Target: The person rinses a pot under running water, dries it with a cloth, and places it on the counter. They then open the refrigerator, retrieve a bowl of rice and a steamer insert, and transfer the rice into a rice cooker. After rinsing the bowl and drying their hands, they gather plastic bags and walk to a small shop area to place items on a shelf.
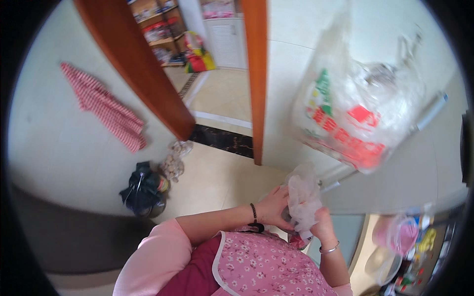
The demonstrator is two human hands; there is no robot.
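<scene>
My left hand [274, 208], with a dark beaded bracelet at the wrist, grips the left side of a crumpled translucent plastic bag [304, 198] in front of my chest. On the bag's right side is my right hand [323, 225], a silver bangle on its wrist, its fingers closed on the plastic. Something dark shows under the bag beside my left fingers; what it is cannot be told. Above and to the right, a large white plastic carrier bag [344, 122] with red and green print hangs on the wall, stuffed with more plastic bags.
An orange-brown door frame [259, 92] opens onto another room with shelves. By the left wall stand a dark green covered container [142, 188] and clear bags of roundish items [172, 166]. A red-and-white checked cloth [107, 109] hangs there. A pink tub [398, 235] is at the lower right.
</scene>
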